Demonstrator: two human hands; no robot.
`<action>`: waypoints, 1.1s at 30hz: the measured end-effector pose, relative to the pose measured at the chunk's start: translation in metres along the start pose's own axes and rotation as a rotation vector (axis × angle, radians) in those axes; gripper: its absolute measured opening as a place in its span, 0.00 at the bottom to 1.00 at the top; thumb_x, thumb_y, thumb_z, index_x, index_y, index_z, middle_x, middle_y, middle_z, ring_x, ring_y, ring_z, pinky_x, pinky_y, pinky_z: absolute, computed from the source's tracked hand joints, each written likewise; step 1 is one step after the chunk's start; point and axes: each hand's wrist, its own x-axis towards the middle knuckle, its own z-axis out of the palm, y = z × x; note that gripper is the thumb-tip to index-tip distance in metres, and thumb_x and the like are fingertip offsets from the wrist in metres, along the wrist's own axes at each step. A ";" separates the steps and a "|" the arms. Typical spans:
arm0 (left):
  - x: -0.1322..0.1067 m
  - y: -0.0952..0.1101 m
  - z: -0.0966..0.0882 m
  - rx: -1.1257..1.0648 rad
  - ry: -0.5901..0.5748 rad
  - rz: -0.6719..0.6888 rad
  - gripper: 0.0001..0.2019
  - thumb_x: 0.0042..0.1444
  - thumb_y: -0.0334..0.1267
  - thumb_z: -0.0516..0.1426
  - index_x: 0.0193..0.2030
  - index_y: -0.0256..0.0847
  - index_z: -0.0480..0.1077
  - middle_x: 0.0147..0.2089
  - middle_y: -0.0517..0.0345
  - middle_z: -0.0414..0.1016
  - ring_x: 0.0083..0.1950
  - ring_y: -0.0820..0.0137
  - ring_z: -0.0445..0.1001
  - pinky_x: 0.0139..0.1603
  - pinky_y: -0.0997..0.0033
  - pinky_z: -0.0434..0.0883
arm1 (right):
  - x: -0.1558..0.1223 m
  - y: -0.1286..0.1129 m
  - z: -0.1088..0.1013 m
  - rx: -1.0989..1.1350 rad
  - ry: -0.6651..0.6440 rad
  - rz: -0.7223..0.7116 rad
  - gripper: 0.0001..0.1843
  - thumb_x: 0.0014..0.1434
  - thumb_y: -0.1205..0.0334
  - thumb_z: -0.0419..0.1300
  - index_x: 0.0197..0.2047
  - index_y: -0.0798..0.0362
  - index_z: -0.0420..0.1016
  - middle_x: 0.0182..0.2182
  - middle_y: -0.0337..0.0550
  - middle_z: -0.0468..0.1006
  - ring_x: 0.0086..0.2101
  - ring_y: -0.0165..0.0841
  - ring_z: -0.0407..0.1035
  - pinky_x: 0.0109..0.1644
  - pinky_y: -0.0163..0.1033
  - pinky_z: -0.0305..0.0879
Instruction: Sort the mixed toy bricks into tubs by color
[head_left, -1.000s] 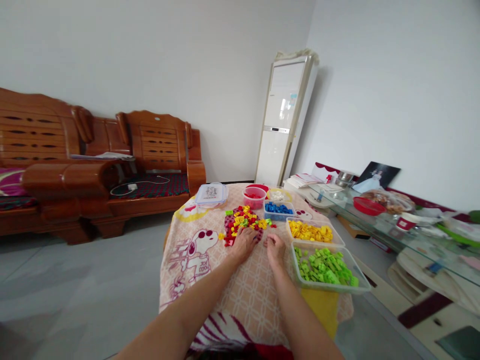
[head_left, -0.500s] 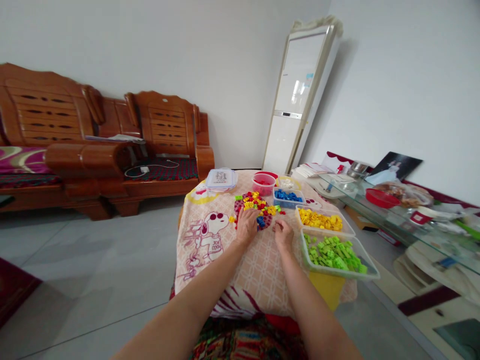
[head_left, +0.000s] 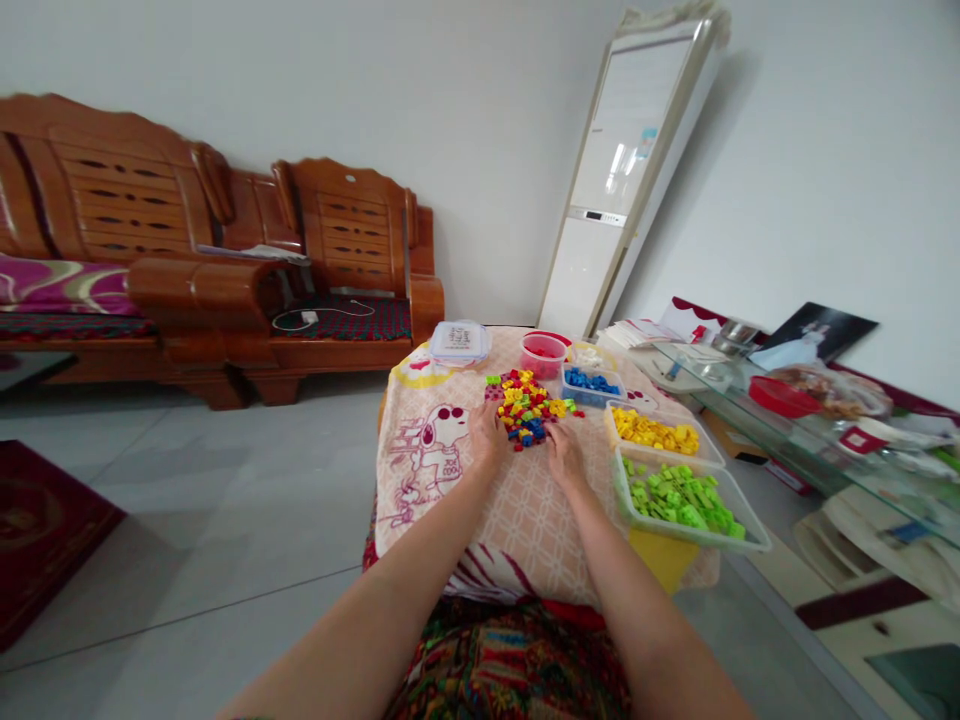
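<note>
A mixed pile of small toy building blocks (head_left: 531, 405), in red, yellow, blue and green, lies on a cloth-covered table. At the pile's left edge rests my left hand (head_left: 489, 438), fingers stretched forward along the blocks. My right hand (head_left: 564, 455) is at the near right edge, its fingertips by the blue blocks and its fingers extended. I see nothing held in either hand, though the fingertips are small and partly hidden. To the right stand a tub of yellow blocks (head_left: 652, 432), a tub of green blocks (head_left: 682, 497) and a tub of blue blocks (head_left: 591, 382).
A round pink tub (head_left: 543, 358) with red pieces stands behind the pile, with white pieces (head_left: 591, 357) beside it. A lidded plastic box (head_left: 459, 342) sits at the back left. The patterned tablecloth (head_left: 525, 530) covers the table. A cluttered glass shelf (head_left: 757, 410) runs along the right.
My left hand has moved from over the pile to its left side, uncovering more blocks. My right hand has come forward to the pile's edge. The view has shifted slightly.
</note>
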 end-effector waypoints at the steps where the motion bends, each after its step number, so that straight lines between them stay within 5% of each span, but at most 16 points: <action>1: 0.000 0.000 0.000 0.000 0.001 -0.013 0.24 0.53 0.21 0.49 0.53 0.38 0.76 0.51 0.47 0.79 0.55 0.60 0.74 0.62 0.56 0.69 | 0.001 -0.001 0.001 -0.019 -0.016 -0.010 0.22 0.61 0.67 0.51 0.54 0.54 0.78 0.52 0.54 0.78 0.54 0.42 0.70 0.63 0.51 0.64; 10: 0.004 -0.010 0.006 -0.003 0.016 -0.137 0.23 0.55 0.24 0.49 0.53 0.36 0.76 0.54 0.46 0.79 0.57 0.61 0.74 0.64 0.58 0.68 | 0.012 -0.004 0.004 -0.193 -0.052 -0.004 0.16 0.59 0.63 0.57 0.49 0.55 0.80 0.45 0.56 0.82 0.46 0.44 0.74 0.55 0.49 0.68; 16: 0.004 -0.013 0.005 0.036 -0.055 -0.133 0.21 0.54 0.23 0.50 0.50 0.38 0.76 0.51 0.47 0.80 0.55 0.62 0.76 0.61 0.61 0.70 | 0.008 0.000 -0.005 -0.013 0.222 0.256 0.17 0.54 0.60 0.58 0.45 0.54 0.81 0.39 0.50 0.84 0.38 0.41 0.76 0.45 0.42 0.69; 21: 0.005 -0.014 0.005 0.021 -0.058 -0.117 0.21 0.52 0.23 0.50 0.48 0.36 0.77 0.50 0.46 0.80 0.54 0.62 0.76 0.60 0.61 0.70 | 0.066 0.008 -0.017 0.026 0.306 0.353 0.21 0.51 0.59 0.55 0.44 0.58 0.82 0.29 0.46 0.83 0.32 0.41 0.75 0.40 0.41 0.70; 26: 0.006 -0.011 0.001 0.006 -0.077 -0.131 0.20 0.52 0.22 0.51 0.47 0.36 0.78 0.49 0.47 0.80 0.52 0.61 0.76 0.59 0.61 0.70 | 0.130 0.014 -0.039 0.026 0.332 0.344 0.29 0.52 0.63 0.52 0.55 0.63 0.77 0.38 0.54 0.84 0.38 0.42 0.76 0.47 0.43 0.71; 29: 0.006 -0.008 0.000 -0.006 -0.072 -0.133 0.20 0.52 0.22 0.50 0.47 0.35 0.78 0.49 0.46 0.80 0.52 0.62 0.76 0.60 0.62 0.70 | 0.114 0.009 -0.032 0.011 0.283 0.297 0.26 0.54 0.64 0.50 0.51 0.61 0.79 0.41 0.55 0.83 0.41 0.42 0.76 0.52 0.45 0.70; 33: 0.006 -0.007 0.000 -0.029 -0.069 -0.148 0.21 0.51 0.21 0.49 0.46 0.36 0.78 0.49 0.48 0.80 0.53 0.63 0.76 0.60 0.63 0.70 | 0.054 -0.003 -0.002 0.007 0.153 0.197 0.21 0.56 0.64 0.51 0.44 0.58 0.81 0.41 0.55 0.83 0.43 0.42 0.75 0.53 0.46 0.69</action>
